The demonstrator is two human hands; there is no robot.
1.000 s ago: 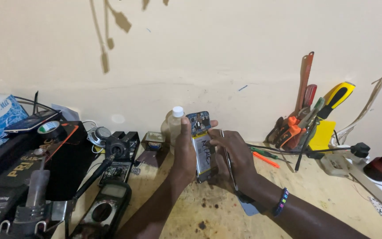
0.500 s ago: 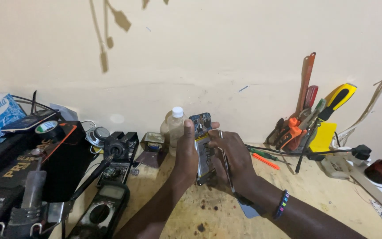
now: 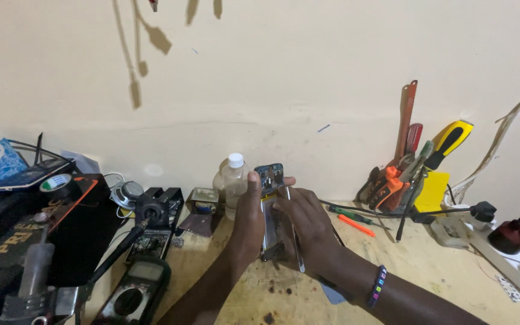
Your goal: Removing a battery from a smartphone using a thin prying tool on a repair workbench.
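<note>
Since the earlier frames little has shifted: both hands stay on the opened phone, tool tip now near its top end.

We note the left hand closed round the opened phone, holding it upright above the bench, bare internals facing us, likely to steady it for access. Right hand pinches thin metal tweezers against the phone's right edge. Behind stands a clear bottle; a multimeter lies near left; screwdrivers lean on the wall, far right.
</note>
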